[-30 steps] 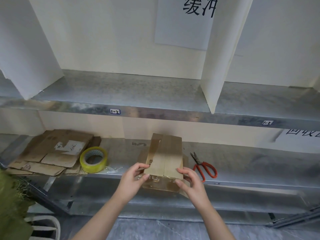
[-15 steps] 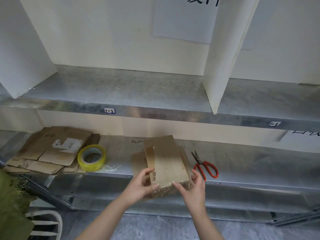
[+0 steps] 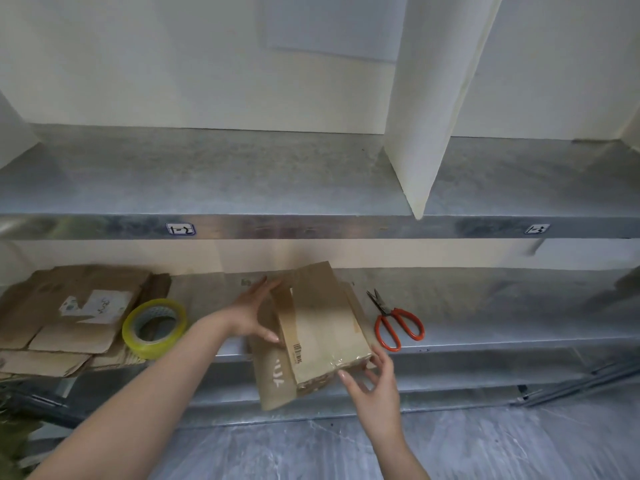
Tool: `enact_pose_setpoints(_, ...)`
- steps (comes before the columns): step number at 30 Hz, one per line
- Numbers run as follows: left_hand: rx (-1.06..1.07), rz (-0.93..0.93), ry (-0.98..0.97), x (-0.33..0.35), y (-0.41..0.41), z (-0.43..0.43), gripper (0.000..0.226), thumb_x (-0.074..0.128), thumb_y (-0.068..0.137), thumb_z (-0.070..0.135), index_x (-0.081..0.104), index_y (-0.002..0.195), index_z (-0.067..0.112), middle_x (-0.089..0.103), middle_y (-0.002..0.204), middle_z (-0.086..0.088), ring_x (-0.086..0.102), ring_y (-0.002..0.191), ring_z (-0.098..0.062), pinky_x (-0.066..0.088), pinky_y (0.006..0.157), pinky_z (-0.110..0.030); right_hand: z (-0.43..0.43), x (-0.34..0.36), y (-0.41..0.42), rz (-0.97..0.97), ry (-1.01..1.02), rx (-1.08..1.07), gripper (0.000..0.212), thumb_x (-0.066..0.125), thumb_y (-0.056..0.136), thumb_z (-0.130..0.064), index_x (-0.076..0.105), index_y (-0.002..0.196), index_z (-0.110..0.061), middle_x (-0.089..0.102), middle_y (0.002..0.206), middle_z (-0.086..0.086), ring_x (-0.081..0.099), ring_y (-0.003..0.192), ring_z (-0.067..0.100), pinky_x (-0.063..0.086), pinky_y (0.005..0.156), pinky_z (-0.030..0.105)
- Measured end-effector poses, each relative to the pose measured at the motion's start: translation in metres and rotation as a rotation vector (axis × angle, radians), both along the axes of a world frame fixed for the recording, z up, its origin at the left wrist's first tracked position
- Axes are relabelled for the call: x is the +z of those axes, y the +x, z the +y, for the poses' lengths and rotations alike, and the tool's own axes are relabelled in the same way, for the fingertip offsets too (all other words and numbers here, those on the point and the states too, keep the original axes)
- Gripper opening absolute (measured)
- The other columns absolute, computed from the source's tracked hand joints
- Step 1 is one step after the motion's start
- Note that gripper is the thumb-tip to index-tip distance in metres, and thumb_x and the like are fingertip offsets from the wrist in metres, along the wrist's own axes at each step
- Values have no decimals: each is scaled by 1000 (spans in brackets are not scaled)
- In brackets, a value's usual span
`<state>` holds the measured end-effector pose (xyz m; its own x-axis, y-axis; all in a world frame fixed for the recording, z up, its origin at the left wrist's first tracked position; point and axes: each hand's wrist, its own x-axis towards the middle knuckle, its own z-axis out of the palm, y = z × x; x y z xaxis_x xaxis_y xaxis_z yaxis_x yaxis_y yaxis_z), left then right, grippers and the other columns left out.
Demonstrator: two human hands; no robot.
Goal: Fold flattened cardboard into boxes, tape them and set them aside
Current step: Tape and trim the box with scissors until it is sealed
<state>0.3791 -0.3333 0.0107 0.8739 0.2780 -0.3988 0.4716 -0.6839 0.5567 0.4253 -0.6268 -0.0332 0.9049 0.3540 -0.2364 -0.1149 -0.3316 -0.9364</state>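
"While the cardboard box (image 3: 322,327) is only partly folded, where does it sit?"

"On the near edge of the lower metal shelf (image 3: 485,327), turned at a slant. Its near end hangs out past the lip, above the grey floor (image 3: 485,445). One brown flap juts out at its near left side, clear tape shines across the near end, and a barcode is printed on top."

"And the hands?"

"The left hand (image 3: 249,313) lies against the box's left side. Its fingers (image 3: 266,285) are straight and point toward the far wall, with the thumb pressing the left flap. Nothing is curled round the card. The right hand (image 3: 375,389) is at the near right corner, with fingers spread and only lightly bent. Its fingertips (image 3: 344,375) touch the taped end, so both hands steady the box without clasping it."

"What lies around it?"

"Red-handled scissors (image 3: 385,308) lie on the same shelf, just right of the box and not touching it, blades pointing far. Well apart to the left, a roll of yellowish clear tape (image 3: 142,348) rests tilted against a stack of flattened cardboard (image 3: 69,323). The top sheet of that stack carries a torn white label."

"Above that?"

"An upper metal shelf (image 3: 242,178) has two small handwritten labels on its front lip, one left (image 3: 180,229) and one right (image 3: 536,229). A white divider panel (image 3: 433,116) stands on it, right of centre. A pale sheet of paper (image 3: 329,26) hangs on the far wall."
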Motion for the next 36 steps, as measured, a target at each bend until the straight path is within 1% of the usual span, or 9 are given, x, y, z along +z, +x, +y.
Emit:
enact_pose_setpoints(5, 50, -110, -66, -1, 10, 11, 119, 90, 61, 29, 11, 150, 36, 17, 157, 3, 18, 144, -22, 23, 115, -39, 5, 2, 0, -45, -118, -120, 65, 85, 70, -27, 44, 121, -20, 44, 120, -3, 55, 104, 14, 47, 90, 27)
enact_pose_setpoints(8, 135, -169, -95, -13, -1, 4, 116, 90, 59, 33, 16, 148, 36, 21, 150, -1, 27, 138, -24, 27, 110, -32, 3, 2, -8, -46, -193, -99, 27, 70, 84, -39, 53, 101, -28, 60, 109, -6, 63, 99, 14, 50, 80, 29)
enact_pose_setpoints(11, 214, -263, -172, -23, -22, -5, 111, 89, 59, 41, 21, 146, 39, 26, 146, -1, 38, 130, -23, 34, 110, -35, -4, 7, -19, -1, -30, -110, 14, 63, 91, -38, 59, 103, -34, 69, 100, -14, 66, 98, 8, 55, 86, 39)
enact_pose_setpoints(16, 483, -409, -237, -27, -57, -34, 93, 89, 60, 37, 37, 137, 26, 39, 133, -1, 42, 124, -16, 35, 110, -38, -6, 22, -26, -46, 104, 94, 42, 68, 89, -26, 54, 125, -43, 53, 129, -21, 53, 115, -5, 49, 94, 27)
enact_pose_setpoints(19, 595, -462, -363, -32, -77, -52, 86, 87, 63, 36, 38, 133, 30, 47, 134, 1, 47, 124, -16, 39, 107, -40, 0, 20, -22, -59, 71, 128, 63, 79, 79, -30, 45, 130, -43, 45, 137, -18, 48, 123, -2, 51, 98, 33)
enact_pose_setpoints(23, 680, -498, -278, -28, -92, -70, 87, 84, 69, 35, 35, 141, 30, 41, 139, 3, 39, 129, -14, 34, 110, -39, 2, 18, -16, -60, 72, 144, 78, 85, 60, -50, 42, 125, -55, 48, 137, -14, 50, 124, 3, 52, 98, 39)
enact_pose_setpoints(26, 697, -513, -272, -19, -97, -88, 89, 83, 70, 34, 33, 144, 32, 36, 135, 2, 37, 127, -13, 32, 111, -37, -1, 19, -9, -84, 66, 174, 93, 88, 55, -52, 40, 135, -50, 42, 141, -16, 47, 128, 4, 49, 102, 40)
enact_pose_setpoints(33, 861, -724, -244, -4, -101, -114, 39, 65, 87, 35, 47, 122, 31, 47, 122, 13, 47, 114, -3, 42, 104, -36, 3, 49, 24, -292, -11, 303, 93, 87, 61, -39, 38, 140, -46, 43, 140, -22, 46, 129, 6, 44, 106, 43)
enact_pose_setpoints(36, 900, -745, -269, -12, -99, -117, 41, 69, 85, 28, 46, 119, 28, 45, 120, 10, 50, 111, -4, 47, 99, -38, 12, 57, 39, -321, 28, 368, 93, 87, 66, -27, 35, 142, -43, 44, 141, -22, 43, 132, 5, 40, 109, 39)
